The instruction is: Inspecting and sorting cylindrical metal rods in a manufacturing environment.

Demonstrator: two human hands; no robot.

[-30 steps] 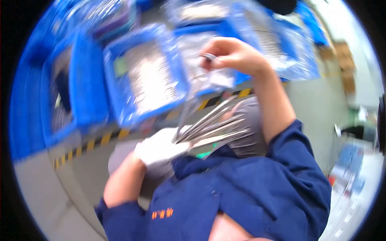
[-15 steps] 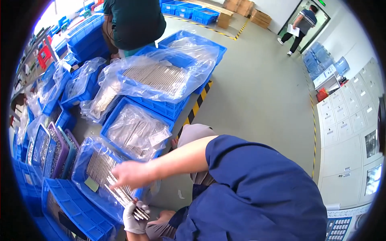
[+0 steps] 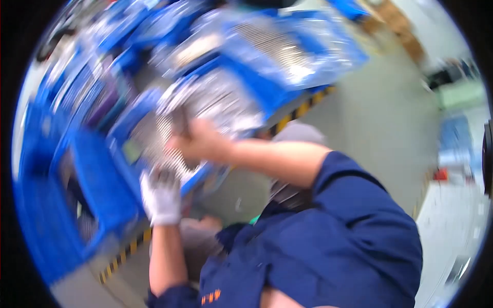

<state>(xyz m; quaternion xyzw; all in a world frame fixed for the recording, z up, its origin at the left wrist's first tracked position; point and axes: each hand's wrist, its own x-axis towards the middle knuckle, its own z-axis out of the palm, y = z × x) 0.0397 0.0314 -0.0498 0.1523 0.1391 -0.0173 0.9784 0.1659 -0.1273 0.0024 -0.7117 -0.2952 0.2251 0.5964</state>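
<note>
while the whole view is smeared by motion, both hands can be made out over a blue crate (image 3: 154, 149) lined with clear plastic and filled with rows of thin metal rods (image 3: 164, 138). the right hand (image 3: 197, 141), bare, reaches across the body from a dark blue sleeve (image 3: 354, 205) and sits at the near part of the crate, its fingers curled over something dark and slim; the blur hides what that is and whether the fingers truly clamp it, so i cannot tell. the left hand (image 3: 162, 195), in a white glove, is just below and beside it at the crate's near edge, fingers bent upward toward the rods; whether it grips any of them i cannot tell either. more blue crates (image 3: 287, 51) with plastic liners and metal pieces lie farther up and to the left, close against one another. a yellow and black striped line (image 3: 303, 108) runs along the grey floor (image 3: 380, 118) beside the crates. the person's dark blue jacket fills the lower right.
</note>
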